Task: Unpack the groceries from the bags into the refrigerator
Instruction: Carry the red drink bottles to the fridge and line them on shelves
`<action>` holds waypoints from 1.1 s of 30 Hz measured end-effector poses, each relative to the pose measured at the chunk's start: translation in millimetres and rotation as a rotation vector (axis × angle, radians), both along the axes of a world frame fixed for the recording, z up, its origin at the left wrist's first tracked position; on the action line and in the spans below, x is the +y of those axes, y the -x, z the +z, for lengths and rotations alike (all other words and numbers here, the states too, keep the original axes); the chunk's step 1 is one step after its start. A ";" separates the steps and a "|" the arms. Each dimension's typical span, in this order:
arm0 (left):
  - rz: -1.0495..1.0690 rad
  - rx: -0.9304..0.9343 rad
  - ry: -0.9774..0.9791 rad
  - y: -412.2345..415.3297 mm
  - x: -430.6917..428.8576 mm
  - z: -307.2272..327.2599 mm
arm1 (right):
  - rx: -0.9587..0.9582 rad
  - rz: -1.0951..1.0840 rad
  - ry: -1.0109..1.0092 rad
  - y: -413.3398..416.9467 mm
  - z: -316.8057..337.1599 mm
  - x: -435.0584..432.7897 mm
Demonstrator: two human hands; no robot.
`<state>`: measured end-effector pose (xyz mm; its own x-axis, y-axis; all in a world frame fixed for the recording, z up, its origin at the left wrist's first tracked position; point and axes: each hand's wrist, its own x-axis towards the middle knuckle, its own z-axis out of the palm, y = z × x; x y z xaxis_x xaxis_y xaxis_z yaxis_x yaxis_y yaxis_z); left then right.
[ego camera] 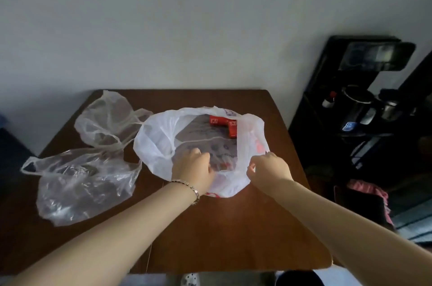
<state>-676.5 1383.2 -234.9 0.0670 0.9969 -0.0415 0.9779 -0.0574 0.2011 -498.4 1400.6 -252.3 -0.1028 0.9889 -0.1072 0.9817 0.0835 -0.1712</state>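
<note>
Two clear bags and one white bag, holding two red boxes, are lying on a brown table by a grey wall. The left hand and right hand are gripping its near rim with curled fingers.

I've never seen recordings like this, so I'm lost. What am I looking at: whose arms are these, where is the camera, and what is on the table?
There is no machine here. These are a person's two bare arms, filmed by one wide-angle camera worn on the head and looking forward and down, which is why the arms come in from the bottom edge. On the brown table lies an open white bag with red packets inside. Left of it lie two crumpled clear bags. The left hand, with a bracelet at the wrist, curls its fingers at the white bag's near rim and seems to grip it. The right hand pinches the rim on the right side. A dark appliance stand is to the right of the table.
</note>
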 end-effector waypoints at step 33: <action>-0.274 0.239 0.527 -23.2 431.2 -143.1 | -0.022 -0.139 0.380 -85.3 -151.2 266.6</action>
